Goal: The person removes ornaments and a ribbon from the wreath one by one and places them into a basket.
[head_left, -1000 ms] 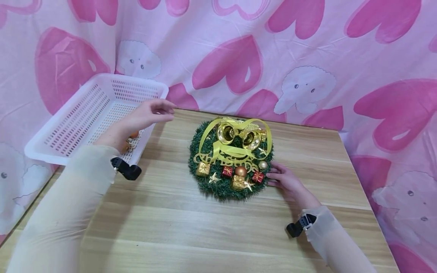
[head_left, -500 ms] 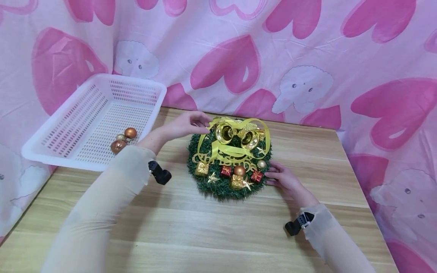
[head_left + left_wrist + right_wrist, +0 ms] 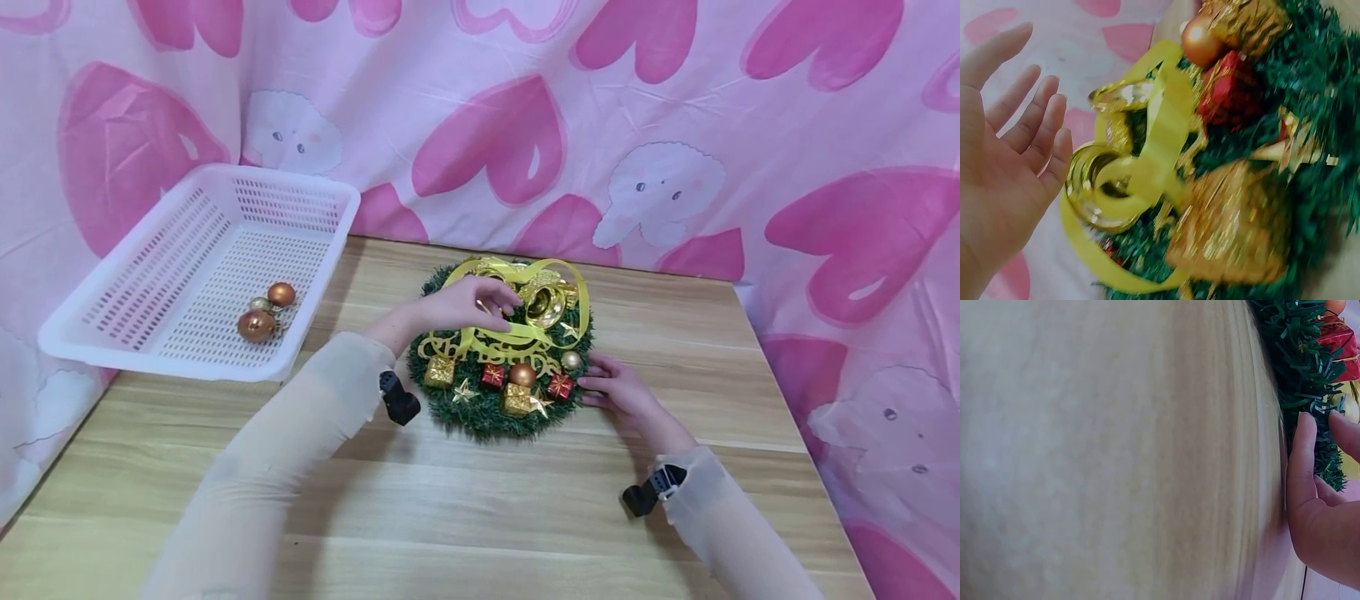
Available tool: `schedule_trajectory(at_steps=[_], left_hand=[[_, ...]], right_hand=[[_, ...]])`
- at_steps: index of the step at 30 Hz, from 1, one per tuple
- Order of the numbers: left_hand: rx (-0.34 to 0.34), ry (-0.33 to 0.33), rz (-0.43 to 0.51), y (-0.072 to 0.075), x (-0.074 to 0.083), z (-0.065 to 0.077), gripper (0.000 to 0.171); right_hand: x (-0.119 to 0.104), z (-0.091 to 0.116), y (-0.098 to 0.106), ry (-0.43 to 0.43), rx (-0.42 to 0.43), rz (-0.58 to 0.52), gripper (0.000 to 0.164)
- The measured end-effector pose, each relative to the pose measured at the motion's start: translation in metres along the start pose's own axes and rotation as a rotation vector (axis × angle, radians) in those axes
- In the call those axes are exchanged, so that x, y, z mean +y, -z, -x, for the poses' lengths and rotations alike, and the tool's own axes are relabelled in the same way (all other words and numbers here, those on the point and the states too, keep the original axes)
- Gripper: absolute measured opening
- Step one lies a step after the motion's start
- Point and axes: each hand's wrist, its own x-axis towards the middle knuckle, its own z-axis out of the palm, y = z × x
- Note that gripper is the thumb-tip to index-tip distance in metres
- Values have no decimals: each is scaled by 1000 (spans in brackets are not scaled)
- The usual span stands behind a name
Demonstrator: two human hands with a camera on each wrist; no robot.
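A green Christmas wreath (image 3: pixel 487 419) lies on the table, dressed with gold bells (image 3: pixel 543 306), yellow ribbon (image 3: pixel 583 300), small wrapped boxes, stars and baubles. My left hand (image 3: pixel 471 304) is over the upper left of it, in front of one bell, with loosely extended fingers and nothing held. In the left wrist view, the palm and spread fingers (image 3: pixel 1041 134) are beside the ribbon and bells. At the wreath's right edge my right hand (image 3: pixel 626 393) holds the rim; the right wrist view shows fingers (image 3: pixel 1302 456) along the green sprigs, which pass between the digits.
A white plastic basket (image 3: pixel 168 364) stands at the back left of the wooden table (image 3: pixel 480 517). Inside it lie a large copper bauble (image 3: pixel 257 326), an orange one (image 3: pixel 281 294) and a small pale gold one (image 3: pixel 259 305). A pink heart-patterned cloth (image 3: pixel 382 108) hangs behind.
My left hand has moved right from the basket's edge to over the bells, uncovering the baubles in the basket. The right hand and wreath have stayed in place.
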Motion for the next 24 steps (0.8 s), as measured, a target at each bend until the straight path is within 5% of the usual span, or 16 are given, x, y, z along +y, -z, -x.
schedule_trajectory(at_steps=[16,24], left_hand=[[-179,32,-44,-44,-16,-18,47],[-239,24,-176,-54,-27,-19,42]], right_hand=[[1,1,-2,-3,3,-43,73],[1,2,-3,-8,11,-57,74]])
